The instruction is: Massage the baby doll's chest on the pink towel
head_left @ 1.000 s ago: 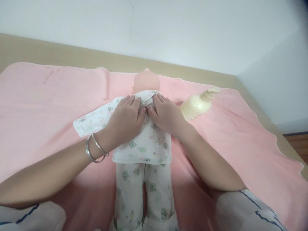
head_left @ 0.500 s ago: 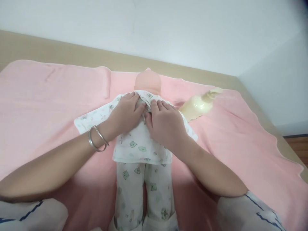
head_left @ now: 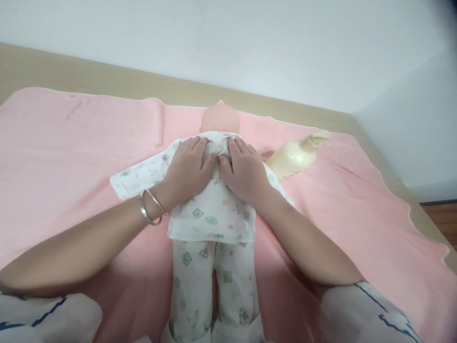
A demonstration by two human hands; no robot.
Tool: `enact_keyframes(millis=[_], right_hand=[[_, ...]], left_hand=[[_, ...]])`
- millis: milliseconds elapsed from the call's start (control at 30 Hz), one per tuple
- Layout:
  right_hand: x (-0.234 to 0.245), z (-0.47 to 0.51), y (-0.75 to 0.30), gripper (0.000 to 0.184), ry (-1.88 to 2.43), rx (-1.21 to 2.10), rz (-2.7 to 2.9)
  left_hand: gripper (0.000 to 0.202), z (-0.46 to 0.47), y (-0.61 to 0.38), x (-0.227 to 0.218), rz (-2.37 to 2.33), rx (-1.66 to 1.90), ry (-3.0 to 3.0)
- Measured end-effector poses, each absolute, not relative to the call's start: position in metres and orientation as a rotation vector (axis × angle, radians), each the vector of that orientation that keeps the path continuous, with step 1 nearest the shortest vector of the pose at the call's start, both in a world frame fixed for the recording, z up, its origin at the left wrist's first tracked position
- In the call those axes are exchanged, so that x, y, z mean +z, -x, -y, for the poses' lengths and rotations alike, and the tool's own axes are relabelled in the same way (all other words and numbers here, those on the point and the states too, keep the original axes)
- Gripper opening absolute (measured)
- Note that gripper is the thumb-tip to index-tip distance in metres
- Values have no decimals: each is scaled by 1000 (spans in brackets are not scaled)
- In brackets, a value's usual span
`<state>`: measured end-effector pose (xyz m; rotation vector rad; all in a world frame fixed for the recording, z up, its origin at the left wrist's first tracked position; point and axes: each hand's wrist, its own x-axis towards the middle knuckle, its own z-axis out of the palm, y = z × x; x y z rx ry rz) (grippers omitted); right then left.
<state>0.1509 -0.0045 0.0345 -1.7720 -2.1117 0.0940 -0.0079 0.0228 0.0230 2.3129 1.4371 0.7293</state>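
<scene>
A baby doll [head_left: 220,119] lies face down with its head away from me. It wears a white printed shirt [head_left: 210,221] and matching trousers [head_left: 194,281]. My left hand [head_left: 190,167], with a silver bangle [head_left: 149,207] at the wrist, rests flat on the left side of the doll's upper back. On the right side of the back lies my right hand [head_left: 246,171], its fingers stretched toward the shoulder. Both thumbs angle inward and almost meet at the middle, where the cloth is wrinkled.
A pale yellow pump bottle [head_left: 294,157] lies tilted on the pink blanket [head_left: 350,200], just right of the doll. Beneath the blanket is a wooden surface [head_left: 117,76], with a white wall [head_left: 250,47] behind it.
My right hand has shifted a little right and away from me, with its fingers now straighter. My left hand has moved slightly right. The shirt's folds between them look flatter.
</scene>
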Motion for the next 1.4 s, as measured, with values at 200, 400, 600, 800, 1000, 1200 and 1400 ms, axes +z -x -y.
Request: enact_keyframes(millis=[200, 400, 600, 800, 1000, 1200, 1400], right_hand=[[32, 6, -150, 62, 1765, 78, 2112], [31, 6, -151, 62, 1760, 76, 2102], [31, 6, -151, 62, 1757, 72, 2104], [30, 5, -151, 61, 1744, 60, 2107], [33, 6, -154, 57, 1753, 46, 2164], [44, 9, -158, 56, 1732, -3, 2365], [46, 20, -150, 56, 1732, -160, 2358]], left_hand=[[53, -23, 8, 23, -1434, 728, -2318], [49, -22, 8, 24, -1440, 729, -2313], [50, -22, 8, 24, -1435, 732, -2316], [47, -22, 9, 29, -1404, 725, -2322], [39, -9, 7, 38, -1392, 730, -2385], [40, -8, 6, 38, -1318, 747, -2433], [19, -24, 8, 35, -1336, 745, -2365]])
